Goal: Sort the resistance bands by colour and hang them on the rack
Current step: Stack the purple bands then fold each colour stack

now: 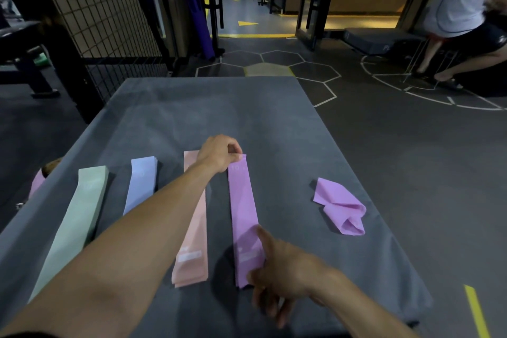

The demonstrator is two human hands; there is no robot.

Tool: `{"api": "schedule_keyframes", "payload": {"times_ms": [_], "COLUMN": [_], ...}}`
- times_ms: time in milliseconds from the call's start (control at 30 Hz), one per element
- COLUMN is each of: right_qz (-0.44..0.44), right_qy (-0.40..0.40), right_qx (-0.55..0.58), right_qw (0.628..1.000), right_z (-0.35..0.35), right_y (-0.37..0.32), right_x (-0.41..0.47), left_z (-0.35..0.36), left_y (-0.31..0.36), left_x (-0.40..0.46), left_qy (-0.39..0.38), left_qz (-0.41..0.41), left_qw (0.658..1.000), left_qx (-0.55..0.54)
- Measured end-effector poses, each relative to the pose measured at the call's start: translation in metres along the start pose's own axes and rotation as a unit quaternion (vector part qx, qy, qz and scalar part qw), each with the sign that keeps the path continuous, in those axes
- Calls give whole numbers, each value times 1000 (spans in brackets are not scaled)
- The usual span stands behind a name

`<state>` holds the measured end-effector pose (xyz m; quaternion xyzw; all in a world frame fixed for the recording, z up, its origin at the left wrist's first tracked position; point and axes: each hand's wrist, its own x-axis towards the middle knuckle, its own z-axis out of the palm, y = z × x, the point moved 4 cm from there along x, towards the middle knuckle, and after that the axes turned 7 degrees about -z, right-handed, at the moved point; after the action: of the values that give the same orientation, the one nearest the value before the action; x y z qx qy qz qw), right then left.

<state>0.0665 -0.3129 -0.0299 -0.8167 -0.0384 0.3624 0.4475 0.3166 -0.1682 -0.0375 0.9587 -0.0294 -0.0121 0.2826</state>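
Note:
Flat resistance bands lie side by side on a grey cloth-covered table (192,112): a green band (79,217), a blue band (141,184), a pink band (192,255) and a purple band (242,206). My left hand (219,152) reaches across the pink band and pinches the far end of the purple band. My right hand (277,269) rests on the near end of that purple band, its thumb stretched along the band. A second purple band (340,207) lies crumpled to the right.
A black wire-grid rack (104,8) stands at the back left beyond the table. A person sits at the back right (463,8). Something pink (37,182) shows past the table's left edge. Dark gym floor with hexagon markings (274,63) surrounds the table.

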Motion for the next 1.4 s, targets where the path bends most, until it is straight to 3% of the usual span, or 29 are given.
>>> {"api": "schedule_keyframes", "payload": {"times_ms": [200,233,300,367,433,467,600,667,800,900,1033,1133,1300,1400], "right_qz": [-6,-21,-44,-16,33,48,99,84,-28,-136,-212,-236,-301,-323], "right_qy": [-4,36,193,373,473,489,461,479,489,511,497,482,399,414], "right_qx": [5,-23,-104,-170,-190,-187,-176,-150,-1,99,119,110,112,77], "right_qw": [1000,999,975,912,860,850,864,861,872,843,833,837,859,847], "right_z": [-19,-34,-75,-116,-142,-150,-154,-152,-151,-148,-131,-119,-100,-98], "right_y": [-5,1,13,27,43,54,84,85,51,11,-27,-43,-67,-71], "right_x": [-14,-13,-11,-19,-28,-29,-26,-25,-33,-56,-76,-84,-93,-98], "left_z": [-2,-4,-10,-14,-18,-20,-32,-37,-47,-49,-47,-51,-48,-40], "left_y": [5,8,16,28,41,49,77,85,84,74,75,82,94,93], "left_x": [-6,-9,-19,-32,-52,-62,-108,-130,-162,-175,-188,-196,-214,-217], "left_qy": [18,25,33,33,22,14,3,-4,-6,2,-27,-67,-217,-264], "left_qz": [9,10,20,41,57,62,78,95,107,83,70,70,94,75], "left_qw": [998,998,996,997,998,998,995,993,984,963,926,904,883,867], "left_qx": [55,64,76,57,18,-1,-62,-72,-144,-258,-371,-416,-405,-415]}}
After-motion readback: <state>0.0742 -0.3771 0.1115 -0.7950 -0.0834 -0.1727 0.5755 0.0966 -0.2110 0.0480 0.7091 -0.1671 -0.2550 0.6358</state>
